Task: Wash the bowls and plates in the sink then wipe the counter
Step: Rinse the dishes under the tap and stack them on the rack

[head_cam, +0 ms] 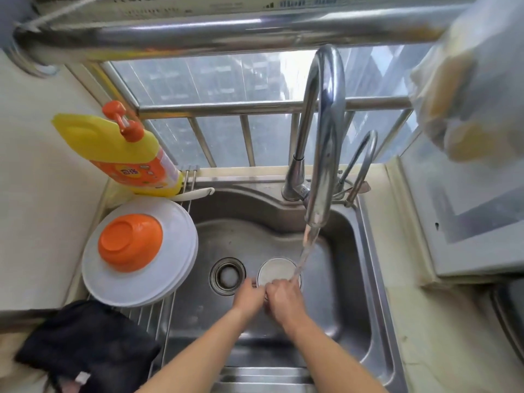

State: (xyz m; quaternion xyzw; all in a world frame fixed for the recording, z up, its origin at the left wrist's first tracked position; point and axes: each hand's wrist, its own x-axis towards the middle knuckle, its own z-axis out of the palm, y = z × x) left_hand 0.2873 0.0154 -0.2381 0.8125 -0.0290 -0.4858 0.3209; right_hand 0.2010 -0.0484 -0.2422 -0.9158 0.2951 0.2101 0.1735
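Dark cloth point(85, 353) on counter edge, far left. Stacked white plates point(175, 268) on drying rack point(153, 313), orange bowl point(130, 242) upside down on top. Sink point(363, 279): drain point(227, 276) left of centre, basin floor bare around it. White bowl point(276, 272), mouth up, under faucet point(323, 137) stream. Left hand point(249, 297) and right hand point(283, 300) together at the bowl's near rim; whether the fingers clasp it cannot be told

Two bare forearms, hands point(269, 297) seemingly ungloved, sleeveless.
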